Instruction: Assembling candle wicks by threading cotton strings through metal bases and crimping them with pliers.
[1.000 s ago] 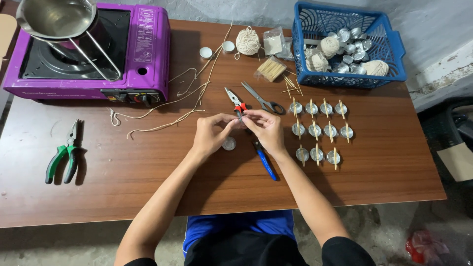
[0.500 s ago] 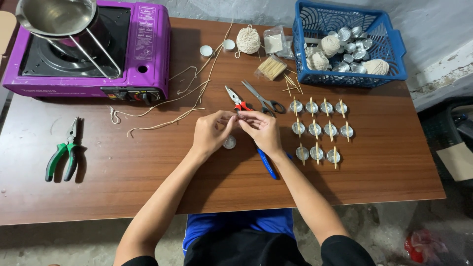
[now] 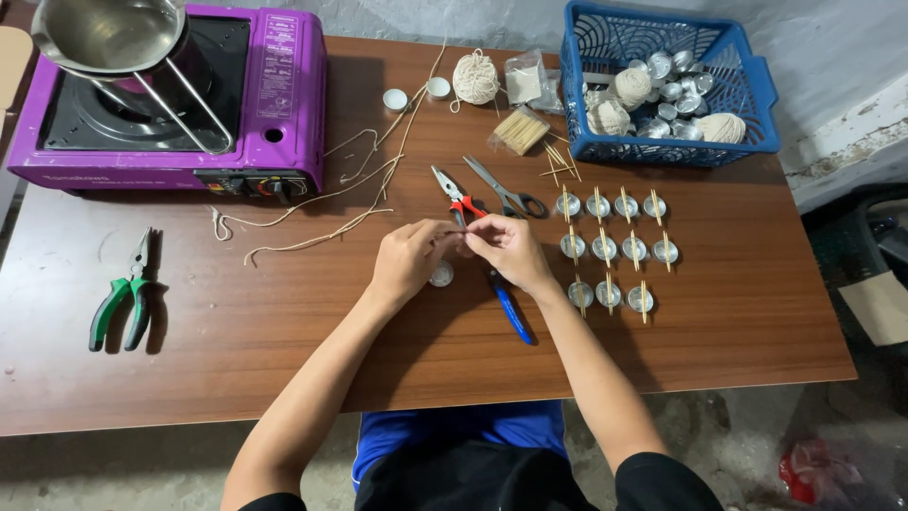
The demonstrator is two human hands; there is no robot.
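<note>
Head view: little changed vs earlier, left hand (image 3: 409, 257) & right hand (image 3: 506, 248) still pinched together on thin string, small metal cup (image 3: 441, 274) just below on table (image 3: 284, 331).

Purple stove (image 3: 274, 104), green pliers (image 3: 123, 303) — blue basket (image 3: 757, 104).

Table: long wooden table (image 3: 738, 322), reddish-brown, grain running lengthwise; fills most of the view.
Wall: pale grey, rough plaster (image 3: 832, 57) along the far edge and right side; chipped whitish ledge (image 3: 851, 142) at right.
Floor: bare grey concrete (image 3: 747, 445) below the near table edge, dusty, mottled.
Floor clutter: brown cardboard piece (image 3: 878, 308) at right; red-and-clear plastic bag (image 3: 832, 473) in the lower right corner.
Light: even, soft; short shadows.
</note>
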